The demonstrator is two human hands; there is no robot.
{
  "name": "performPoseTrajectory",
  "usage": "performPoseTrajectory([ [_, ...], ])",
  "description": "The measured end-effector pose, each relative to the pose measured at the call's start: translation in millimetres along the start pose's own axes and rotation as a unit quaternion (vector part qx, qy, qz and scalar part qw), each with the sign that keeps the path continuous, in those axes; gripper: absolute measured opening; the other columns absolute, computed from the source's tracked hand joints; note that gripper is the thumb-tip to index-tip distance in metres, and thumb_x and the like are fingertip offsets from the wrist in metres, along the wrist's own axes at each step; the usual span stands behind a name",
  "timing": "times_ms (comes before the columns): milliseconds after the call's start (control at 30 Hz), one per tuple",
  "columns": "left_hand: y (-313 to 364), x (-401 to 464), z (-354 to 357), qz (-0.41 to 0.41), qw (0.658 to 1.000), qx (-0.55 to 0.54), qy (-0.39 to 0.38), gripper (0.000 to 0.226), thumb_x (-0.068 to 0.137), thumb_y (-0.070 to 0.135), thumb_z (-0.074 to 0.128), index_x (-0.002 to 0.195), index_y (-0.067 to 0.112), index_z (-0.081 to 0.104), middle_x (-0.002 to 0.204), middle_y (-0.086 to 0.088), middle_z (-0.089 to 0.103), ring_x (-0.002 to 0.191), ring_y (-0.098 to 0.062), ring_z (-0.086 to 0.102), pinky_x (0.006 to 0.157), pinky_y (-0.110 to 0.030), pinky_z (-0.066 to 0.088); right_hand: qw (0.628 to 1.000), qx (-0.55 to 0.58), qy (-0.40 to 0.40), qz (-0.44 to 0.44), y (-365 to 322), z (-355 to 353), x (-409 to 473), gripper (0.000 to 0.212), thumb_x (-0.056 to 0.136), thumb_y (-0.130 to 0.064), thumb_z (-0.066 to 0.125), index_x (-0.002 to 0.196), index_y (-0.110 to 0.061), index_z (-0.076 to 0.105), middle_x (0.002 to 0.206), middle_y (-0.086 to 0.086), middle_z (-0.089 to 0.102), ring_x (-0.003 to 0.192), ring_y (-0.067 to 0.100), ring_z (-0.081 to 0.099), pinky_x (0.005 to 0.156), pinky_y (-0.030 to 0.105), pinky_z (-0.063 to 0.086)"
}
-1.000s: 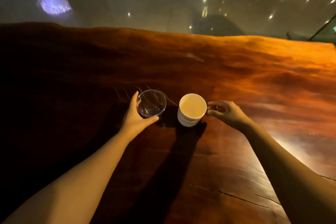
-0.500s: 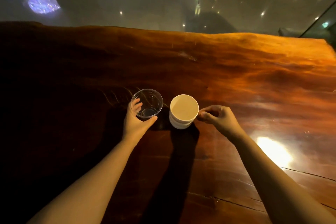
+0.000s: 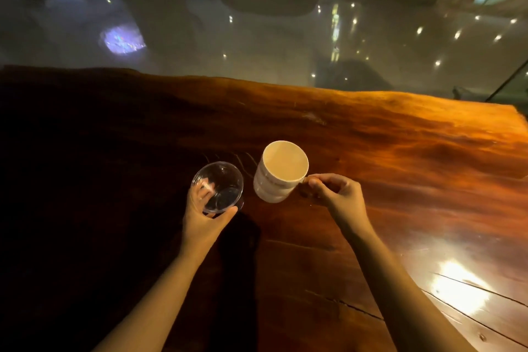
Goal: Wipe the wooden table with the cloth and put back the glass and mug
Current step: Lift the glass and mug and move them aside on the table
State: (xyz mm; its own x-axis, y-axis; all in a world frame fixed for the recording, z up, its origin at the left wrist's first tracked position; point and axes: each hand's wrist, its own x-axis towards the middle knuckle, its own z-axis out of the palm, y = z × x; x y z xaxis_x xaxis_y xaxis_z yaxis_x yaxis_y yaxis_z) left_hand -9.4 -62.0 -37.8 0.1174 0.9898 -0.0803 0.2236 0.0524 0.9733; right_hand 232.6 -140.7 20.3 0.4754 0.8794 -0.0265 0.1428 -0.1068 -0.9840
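A clear drinking glass (image 3: 219, 187) is wrapped by my left hand (image 3: 203, 218) and held tilted above the wooden table (image 3: 400, 168). To its right, a white mug (image 3: 278, 173) is gripped at its handle by my right hand (image 3: 334, 194) and leans left, raised off the wood. Glass and mug are a short gap apart. The mug's handle is hidden by my fingers. No cloth is in view.
The table's wavy far edge (image 3: 285, 86) runs across the frame, with a glossy tiled floor (image 3: 257, 37) beyond. The table's left part lies in deep shadow. A bright light reflection (image 3: 460, 288) and long cracks mark the wood at the near right.
Both hands have closed on their objects and lifted them: the glass and the mug stood on the table before and now tilt in the air, slightly farther apart.
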Motion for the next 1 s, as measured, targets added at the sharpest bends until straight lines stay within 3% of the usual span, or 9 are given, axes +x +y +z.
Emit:
performPoseTrajectory([
  [67,23.8,-51.3,-63.4,0.02,0.997,0.0,0.079,0.088,0.06,0.002,0.081,0.132,0.024,0.035,0.129,0.007,0.044,0.12,-0.008,0.044,0.097,-0.043,0.046,0.997,-0.001,-0.067,-0.029,-44.7,32.7,-41.9,0.009,0.084,-0.015,0.066,0.082,-0.02,0.073,0.077,0.004,0.075,0.073,0.022,0.07,0.066,0.035,0.057],
  [133,25.6,-57.6,-73.9,0.018,0.996,0.033,0.084,0.088,0.06,0.003,0.081,0.13,0.03,0.035,0.125,0.011,0.044,0.12,-0.007,0.043,0.098,-0.04,0.044,0.997,-0.007,-0.069,-0.025,-44.8,39.1,-45.0,0.012,0.083,-0.016,0.066,0.079,-0.025,0.072,0.075,0.001,0.074,0.072,0.019,0.07,0.065,0.033,0.057],
  [267,29.7,-112.8,-153.2,0.01,0.986,0.06,0.153,0.091,0.059,0.006,0.082,0.13,0.035,0.032,0.134,0.001,0.045,0.121,-0.008,0.042,0.099,-0.038,0.041,0.988,-0.009,-0.153,-0.022,-62.0,94.5,-84.1,0.01,0.084,-0.018,0.065,0.08,-0.025,0.071,0.079,-0.003,0.073,0.073,0.012,0.069,0.062,0.028,0.058],
  [433,7.2,-178.7,-262.3,-0.008,0.973,0.071,0.218,0.09,0.06,0.012,0.083,0.128,0.039,0.03,0.132,0.002,0.045,0.119,-0.008,0.043,0.098,-0.032,0.04,0.971,0.0,-0.24,-0.014,-78.2,196.5,-142.9,0.007,0.085,-0.017,0.065,0.084,-0.02,0.071,0.085,0.002,0.073,0.077,0.012,0.07,0.062,0.026,0.058],
  [500,-8.7,-193.7,-300.1,-0.028,0.969,0.057,0.239,0.091,0.059,0.012,0.083,0.13,0.036,0.031,0.135,0.0,0.045,0.12,-0.009,0.043,0.1,-0.036,0.041,0.964,-0.004,-0.266,-0.006,-79.5,240.0,-166.0,0.01,0.085,-0.016,0.065,0.08,-0.023,0.07,0.083,0.0,0.073,0.076,0.011,0.07,0.061,0.023,0.057],
  [600,-37.6,-203.8,-355.7,-0.057,0.966,0.039,0.249,0.091,0.059,0.014,0.082,0.131,0.035,0.031,0.136,0.0,0.044,0.123,-0.012,0.042,0.101,-0.044,0.042,0.954,-0.02,-0.3,0.001,-77.0,309.0,-194.7,0.017,0.084,-0.014,0.065,0.076,-0.028,0.069,0.082,-0.002,0.072,0.075,0.009,0.07,0.059,0.019,0.056],
  [733,-80.9,-211.3,-426.5,-0.075,0.965,0.041,0.248,0.087,0.058,0.019,0.083,0.122,0.048,0.032,0.128,0.012,0.045,0.121,-0.007,0.043,0.094,-0.026,0.043,0.945,-0.056,-0.322,0.005,-64.7,396.6,-223.8,0.019,0.084,-0.014,0.065,0.076,-0.031,0.067,0.082,-0.005,0.071,0.075,0.009,0.07,0.063,0.023,0.058],
  [833,-107.3,-214.2,-472.0,-0.088,0.966,0.048,0.24,0.086,0.06,0.018,0.083,0.118,0.056,0.03,0.122,0.022,0.042,0.115,0.002,0.042,0.096,-0.03,0.044,0.944,-0.081,-0.32,0.019,-52.4,453.1,-241.4,0.019,0.084,-0.013,0.065,0.077,-0.031,0.066,0.082,-0.007,0.069,0.075,0.009,0.069,0.065,0.024,0.059],
  [1000,-147.0,-210.3,-521.5,-0.115,0.971,0.033,0.207,0.084,0.063,0.014,0.08,0.125,0.043,0.031,0.131,0.009,0.04,0.123,-0.008,0.038,0.1,-0.042,0.044,0.943,-0.121,-0.308,0.026,-32.0,513.2,-256.7,0.015,0.084,-0.014,0.065,0.082,-0.029,0.066,0.083,-0.011,0.066,0.075,0.006,0.067,0.063,0.021,0.056],
])
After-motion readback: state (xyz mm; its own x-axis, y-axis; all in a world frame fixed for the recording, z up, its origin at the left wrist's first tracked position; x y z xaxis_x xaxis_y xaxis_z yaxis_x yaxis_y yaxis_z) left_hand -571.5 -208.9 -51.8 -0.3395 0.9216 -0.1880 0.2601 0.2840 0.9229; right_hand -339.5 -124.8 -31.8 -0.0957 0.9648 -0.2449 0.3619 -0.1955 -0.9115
